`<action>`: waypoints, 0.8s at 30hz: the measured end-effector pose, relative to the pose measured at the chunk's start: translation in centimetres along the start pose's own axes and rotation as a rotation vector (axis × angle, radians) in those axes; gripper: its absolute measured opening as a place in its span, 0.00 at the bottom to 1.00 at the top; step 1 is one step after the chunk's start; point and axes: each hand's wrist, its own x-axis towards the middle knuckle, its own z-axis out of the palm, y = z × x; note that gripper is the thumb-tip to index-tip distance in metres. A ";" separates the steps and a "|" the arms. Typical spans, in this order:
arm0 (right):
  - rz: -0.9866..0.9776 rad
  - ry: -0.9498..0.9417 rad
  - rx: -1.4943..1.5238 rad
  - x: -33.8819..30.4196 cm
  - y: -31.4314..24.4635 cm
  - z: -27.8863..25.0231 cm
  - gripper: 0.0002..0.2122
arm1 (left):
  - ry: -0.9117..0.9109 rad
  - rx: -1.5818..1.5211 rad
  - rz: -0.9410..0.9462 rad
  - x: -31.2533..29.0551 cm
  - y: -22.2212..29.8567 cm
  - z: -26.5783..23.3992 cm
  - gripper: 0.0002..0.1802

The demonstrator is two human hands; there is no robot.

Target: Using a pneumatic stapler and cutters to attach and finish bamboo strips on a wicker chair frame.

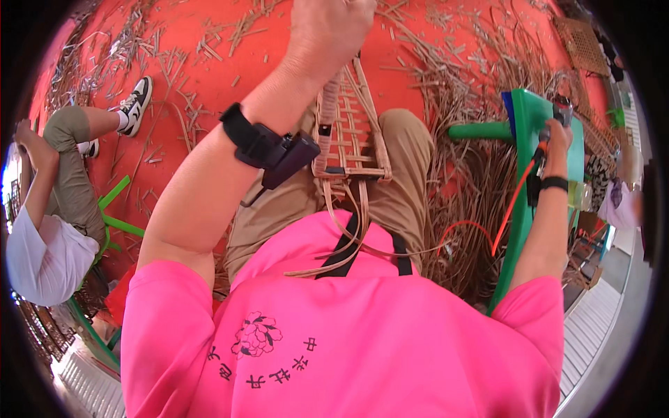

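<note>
A woven rattan frame (348,129) with wrapped side rails lies between my thighs, its near crossbar close to my lap. At the top of the picture my left hand (333,28) is closed at the frame's far end; its fingertips are partly cut off. Loose rattan strips (338,209) trail from the near end over my shirt. Off to the right, my right hand (556,139) grips an air nail gun (562,110) above a green plastic stool (533,122). An orange air hose (511,209) hangs from the tool.
Piles of rattan strips (456,174) cover the red floor (188,35) beside my right leg. Cut scraps lie further out. A seated person (52,251) is at the left, near bright green stool legs (125,224). A woven panel (580,45) stands far right.
</note>
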 end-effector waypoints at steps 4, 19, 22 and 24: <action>-0.131 0.039 0.070 -5.0 -4.9 -2.6 0.20 | 0.030 -0.060 0.074 -0.4 0.1 -0.1 0.30; 0.469 -0.721 0.258 -33.5 -23.0 0.0 0.11 | 0.056 0.000 0.041 0.6 -1.1 0.2 0.28; 0.673 -0.895 0.143 -34.0 -22.9 2.0 0.12 | 0.063 0.025 -0.002 0.6 -1.2 0.3 0.29; 0.724 -0.945 0.088 -34.1 -23.2 3.2 0.12 | 0.075 0.009 -0.013 0.5 -1.2 0.6 0.30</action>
